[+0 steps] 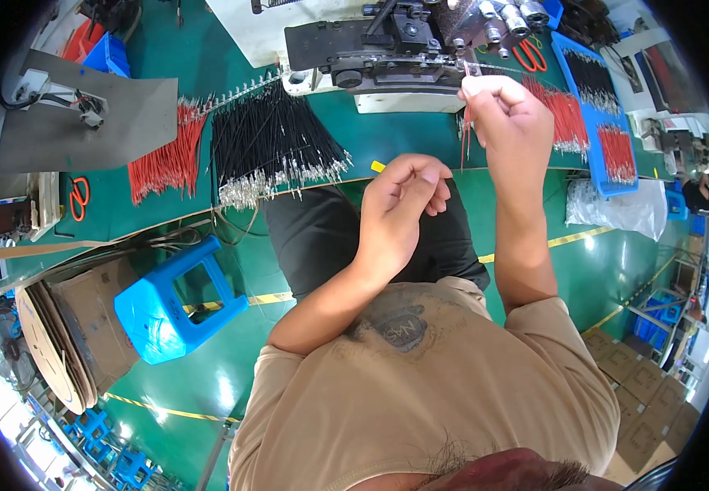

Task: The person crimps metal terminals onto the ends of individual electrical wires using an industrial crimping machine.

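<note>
My right hand [511, 123] is raised at the front of a black metal press [379, 65], its thumb and fingers pinched together. From that pinch a thin red wire [465, 141] hangs down over the bench edge. My left hand [402, 206] is above my lap, fingers curled and thumb pressed against them; whatever it may hold is hidden. A small yellow piece [378, 166] shows at the bench edge beside it. Left of the press, black wires [268, 135] with silvery terminals hang along a metal strip, and red wires [166, 155] fan out farther left.
A blue tray [600, 123] of black and red wires lies on the right, with red-handled scissors [529, 56] near the press. More orange-handled scissors [79, 199] lie at left. A blue stool [178, 303] and a cardboard reel [51, 348] stand on the floor.
</note>
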The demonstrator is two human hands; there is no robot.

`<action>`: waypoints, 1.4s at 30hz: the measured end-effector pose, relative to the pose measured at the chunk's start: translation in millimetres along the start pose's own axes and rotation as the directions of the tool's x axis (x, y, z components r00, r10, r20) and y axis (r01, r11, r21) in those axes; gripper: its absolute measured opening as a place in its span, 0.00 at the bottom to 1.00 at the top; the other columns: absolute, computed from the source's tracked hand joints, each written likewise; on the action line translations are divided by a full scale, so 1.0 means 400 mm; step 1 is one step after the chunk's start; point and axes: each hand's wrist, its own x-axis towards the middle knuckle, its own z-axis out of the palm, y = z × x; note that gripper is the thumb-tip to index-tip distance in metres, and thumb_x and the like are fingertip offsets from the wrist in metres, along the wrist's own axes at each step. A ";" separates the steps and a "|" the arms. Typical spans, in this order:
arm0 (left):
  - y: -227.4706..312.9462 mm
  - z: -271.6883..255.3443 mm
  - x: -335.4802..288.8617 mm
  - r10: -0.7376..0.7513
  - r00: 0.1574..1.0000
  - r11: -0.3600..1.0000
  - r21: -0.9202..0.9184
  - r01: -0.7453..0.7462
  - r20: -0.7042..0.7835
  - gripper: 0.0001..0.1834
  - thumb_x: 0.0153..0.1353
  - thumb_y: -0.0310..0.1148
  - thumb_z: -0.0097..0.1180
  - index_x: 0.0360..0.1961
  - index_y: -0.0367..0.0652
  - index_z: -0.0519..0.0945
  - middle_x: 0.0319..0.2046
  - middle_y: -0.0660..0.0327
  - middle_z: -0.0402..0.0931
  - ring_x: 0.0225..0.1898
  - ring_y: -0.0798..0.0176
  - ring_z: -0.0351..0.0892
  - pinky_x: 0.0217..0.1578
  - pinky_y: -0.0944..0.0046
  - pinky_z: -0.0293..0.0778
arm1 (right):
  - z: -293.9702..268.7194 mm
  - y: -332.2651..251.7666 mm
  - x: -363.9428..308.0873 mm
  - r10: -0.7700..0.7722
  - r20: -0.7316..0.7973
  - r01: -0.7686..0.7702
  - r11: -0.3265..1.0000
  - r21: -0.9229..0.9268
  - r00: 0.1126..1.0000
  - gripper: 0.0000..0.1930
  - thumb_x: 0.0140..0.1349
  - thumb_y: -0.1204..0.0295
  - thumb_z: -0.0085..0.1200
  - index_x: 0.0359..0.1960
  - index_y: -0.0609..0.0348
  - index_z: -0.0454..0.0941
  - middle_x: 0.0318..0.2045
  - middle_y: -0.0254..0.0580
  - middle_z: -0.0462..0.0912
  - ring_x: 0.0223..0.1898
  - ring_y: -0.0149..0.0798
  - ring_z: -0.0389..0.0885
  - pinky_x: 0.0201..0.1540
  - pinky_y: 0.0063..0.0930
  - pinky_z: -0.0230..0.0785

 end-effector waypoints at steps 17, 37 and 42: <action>-0.016 0.139 0.083 0.054 0.998 0.980 0.194 -0.047 -0.030 0.06 0.60 0.27 0.56 0.34 0.35 0.77 0.23 0.65 0.73 0.23 0.75 0.68 0.25 0.76 0.63 | -0.239 0.064 -0.104 -0.024 0.447 0.003 0.999 0.046 0.894 0.06 0.58 0.74 0.56 0.25 0.62 0.76 0.15 0.31 0.71 0.16 0.23 0.66 0.18 0.21 0.55; -0.036 0.152 0.012 -0.161 0.962 0.900 0.432 0.051 0.222 0.08 0.62 0.26 0.52 0.41 0.34 0.77 0.30 0.63 0.74 0.30 0.75 0.71 0.31 0.75 0.69 | -0.621 0.191 0.127 -0.242 0.035 0.172 0.575 -0.800 0.970 0.08 0.55 0.67 0.56 0.30 0.60 0.79 0.22 0.46 0.79 0.23 0.43 0.77 0.30 0.32 0.68; 0.030 0.051 -0.056 -0.038 0.989 0.863 0.503 -0.040 0.144 0.07 0.62 0.26 0.53 0.40 0.35 0.78 0.30 0.63 0.75 0.30 0.74 0.72 0.30 0.74 0.70 | -0.519 0.209 0.208 -0.104 0.212 0.235 0.520 -0.821 0.972 0.15 0.51 0.59 0.60 0.26 0.60 0.79 0.26 0.52 0.79 0.31 0.54 0.78 0.34 0.43 0.68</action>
